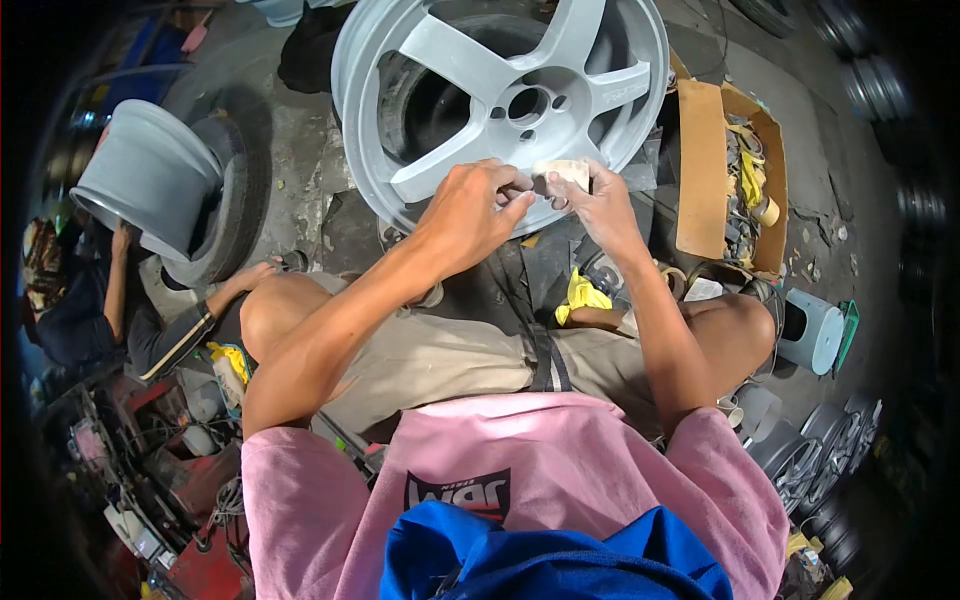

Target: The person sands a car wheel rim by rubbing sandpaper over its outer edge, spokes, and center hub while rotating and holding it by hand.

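Note:
A large grey wheel rim point(462, 58) with broad spokes lies face up in front of me, on top of a tyre mostly hidden beneath it. My right hand point(597, 205) pinches a small cream-coloured flat piece point(563, 172) over the rim's near edge; its material is unclear. Close by on the left, my left hand point(475, 208) is closed, its fingers curled and thumb pressed toward them. Whether anything sits between those fingertips cannot be made out. The two hands are slightly apart.
On the right stands an open cardboard box point(703, 165) of scraps. A yellow cloth point(583, 295) lies by my right knee. At left, another person point(75, 300) sits by a second grey rim point(150, 175) and a tyre point(240, 185). Red tools point(200, 565) and more wheels point(785, 450) lie around.

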Demonstrator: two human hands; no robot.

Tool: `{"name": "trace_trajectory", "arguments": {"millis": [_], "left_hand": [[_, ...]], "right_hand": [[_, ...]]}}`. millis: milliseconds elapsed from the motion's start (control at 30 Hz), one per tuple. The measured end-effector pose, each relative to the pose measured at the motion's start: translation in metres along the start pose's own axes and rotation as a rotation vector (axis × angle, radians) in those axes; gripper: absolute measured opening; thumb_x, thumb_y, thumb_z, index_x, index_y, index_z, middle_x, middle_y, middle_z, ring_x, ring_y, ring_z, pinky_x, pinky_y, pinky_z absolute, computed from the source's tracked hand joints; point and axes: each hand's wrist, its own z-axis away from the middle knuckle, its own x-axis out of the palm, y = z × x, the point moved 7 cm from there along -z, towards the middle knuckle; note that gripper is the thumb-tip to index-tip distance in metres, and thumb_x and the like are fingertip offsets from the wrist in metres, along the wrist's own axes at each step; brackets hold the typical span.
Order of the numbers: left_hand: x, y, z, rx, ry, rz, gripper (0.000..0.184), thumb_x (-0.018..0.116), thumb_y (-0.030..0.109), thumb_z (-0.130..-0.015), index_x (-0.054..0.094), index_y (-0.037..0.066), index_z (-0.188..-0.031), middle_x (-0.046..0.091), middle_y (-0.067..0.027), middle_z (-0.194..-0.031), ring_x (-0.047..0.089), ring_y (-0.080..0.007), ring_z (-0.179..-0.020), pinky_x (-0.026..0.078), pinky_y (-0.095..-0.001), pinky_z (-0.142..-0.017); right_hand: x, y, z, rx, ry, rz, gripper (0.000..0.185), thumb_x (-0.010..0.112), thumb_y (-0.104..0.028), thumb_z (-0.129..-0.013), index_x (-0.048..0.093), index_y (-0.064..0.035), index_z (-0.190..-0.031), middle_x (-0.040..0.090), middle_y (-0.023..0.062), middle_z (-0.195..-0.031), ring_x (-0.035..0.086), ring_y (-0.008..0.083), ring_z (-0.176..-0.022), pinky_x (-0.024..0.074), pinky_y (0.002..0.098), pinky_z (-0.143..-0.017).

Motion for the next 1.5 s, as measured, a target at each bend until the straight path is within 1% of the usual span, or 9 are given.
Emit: {"name": "trace_trajectory", "arguments": {"millis": [400,533,667,800,933,1133,1233,1300,1500], "left_hand": [[0.002,-0.013,-0.014,-0.165,0.057,0.234,0.029,0.076,0.015,-0.094,0.076,-0.004,-0.115,0.079,-0.014,-0.097,0.073,-0.0135,-0.088,0.057,-0.0275,-0.078],[0.001,-0.012,-0.011,-0.182,0.067,0.239,0.029,0.077,0.016,-0.094,0.076,-0.004,-0.115,0.078,-0.0107,-0.095,0.069,-0.0099,-0.084,0.056,-0.0252,-0.077],[0.005,-0.013,-0.011,-0.136,0.039,0.301,0.026,0.076,0.018,-0.095,0.077,-0.003,-0.112,0.078,-0.0085,-0.092,0.069,-0.0088,-0.083,0.055,-0.0244,-0.075],[0.012,-0.016,-0.01,-0.22,-0.093,0.312,0.025,0.073,0.021,-0.099,0.078,-0.003,-0.105,0.075,-0.006,-0.086,0.068,-0.0079,-0.08,0.056,-0.0243,-0.075],[0.015,-0.025,-0.013,-0.239,-0.111,0.492,0.027,0.072,0.023,-0.101,0.078,-0.003,-0.097,0.074,-0.0049,-0.084,0.069,-0.0089,-0.079,0.058,-0.0249,-0.075],[0.001,-0.017,-0.012,-0.251,-0.085,0.595,0.023,0.076,0.025,-0.097,0.077,0.002,-0.098,0.073,-0.0028,-0.085,0.067,-0.0084,-0.077,0.056,-0.0233,-0.073],[0.0,-0.012,-0.012,-0.257,-0.14,0.621,0.023,0.078,0.027,-0.096,0.077,0.004,-0.099,0.072,-0.0006,-0.084,0.063,-0.0066,-0.077,0.051,-0.0231,-0.073],[0.001,-0.009,-0.013,-0.245,-0.186,0.653,0.023,0.078,0.028,-0.096,0.078,0.005,-0.099,0.071,0.0001,-0.083,0.061,-0.0062,-0.079,0.049,-0.0235,-0.074],[-0.002,0.003,-0.011,-0.224,-0.251,0.672,0.023,0.077,0.028,-0.096,0.078,0.005,-0.101,0.072,0.0005,-0.085,0.059,-0.0058,-0.082,0.047,-0.024,-0.076]], "right_hand": [[0.006,-0.044,0.024,-0.185,-0.157,-0.03,0.022,0.071,-0.011,-0.099,0.07,0.0044,-0.115,0.071,0.0047,-0.1,0.067,0.01,-0.086,0.053,0.0247,-0.077],[0.007,-0.04,0.025,-0.125,-0.143,0.034,0.022,0.07,-0.011,-0.1,0.069,0.0042,-0.116,0.069,0.0028,-0.095,0.067,0.0104,-0.083,0.0537,0.0257,-0.076],[0.012,-0.035,0.026,-0.018,-0.117,-0.166,0.017,0.073,-0.009,-0.098,0.067,0.0009,-0.11,0.067,0.0014,-0.091,0.065,0.0091,-0.078,0.0529,0.024,-0.074],[0.009,-0.031,0.027,0.022,-0.061,-0.131,0.016,0.077,-0.009,-0.095,0.067,-0.0027,-0.105,0.068,0.001,-0.088,0.063,0.0067,-0.078,0.0508,0.0214,-0.071],[0.008,-0.033,0.024,-0.1,-0.009,-0.11,0.017,0.078,-0.011,-0.094,0.067,-0.0035,-0.105,0.068,0.0001,-0.088,0.061,0.0056,-0.077,0.0493,0.0217,-0.069],[0.005,-0.025,0.025,0.009,-0.096,-0.214,0.016,0.077,-0.016,-0.095,0.069,-0.0045,-0.103,0.068,-0.0017,-0.09,0.059,0.0052,-0.079,0.0485,0.0236,-0.07],[0.011,-0.031,0.026,0.001,-0.214,-0.288,0.017,0.072,-0.019,-0.1,0.068,-0.0053,-0.108,0.07,0.0019,-0.098,0.063,0.0087,-0.086,0.0513,0.0265,-0.074],[0.023,-0.039,0.035,0.149,-0.294,-0.716,0.016,0.064,-0.019,-0.104,0.065,-0.0055,-0.112,0.071,0.0068,-0.107,0.067,0.0143,-0.092,0.0542,0.0321,-0.081],[0.029,-0.045,0.038,0.131,-0.386,-0.762,0.012,0.061,-0.016,-0.105,0.063,-0.005,-0.108,0.07,0.0091,-0.109,0.068,0.0182,-0.095,0.054,0.0357,-0.089]]}}
